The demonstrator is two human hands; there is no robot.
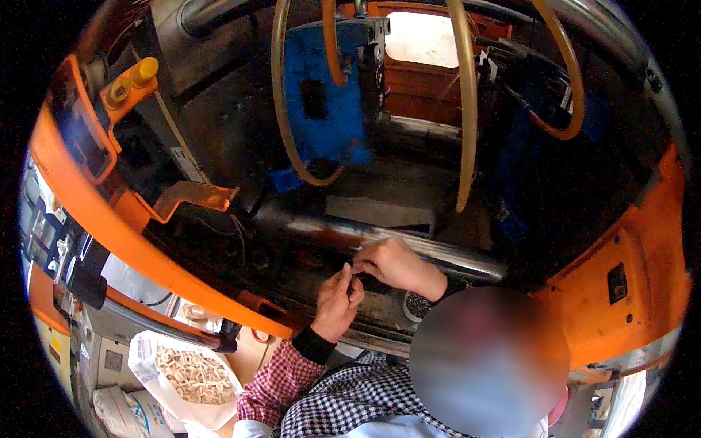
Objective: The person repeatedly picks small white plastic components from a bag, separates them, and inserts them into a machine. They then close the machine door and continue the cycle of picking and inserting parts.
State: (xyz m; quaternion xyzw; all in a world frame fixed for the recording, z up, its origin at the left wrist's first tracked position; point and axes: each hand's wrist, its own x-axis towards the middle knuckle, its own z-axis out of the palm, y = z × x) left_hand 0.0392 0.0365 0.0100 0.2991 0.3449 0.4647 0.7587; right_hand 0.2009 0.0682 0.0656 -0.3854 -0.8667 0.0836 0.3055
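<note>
Head: right hand (393, 264) curled palm-down

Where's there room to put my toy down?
The grey plate behind the shiny bar looks bare. It's crowded in front of the bar: left hand, right hand and cup. A white bag crowds the lower left.

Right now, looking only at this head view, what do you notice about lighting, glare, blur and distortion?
Head view: fisheye bends the orange rail into an arc; the opening is washed out white; the steel bar carries bright glare; the machine interior is dim and grainy; the hands look fairly sharp; a round patch at lower right is blurred.
</note>
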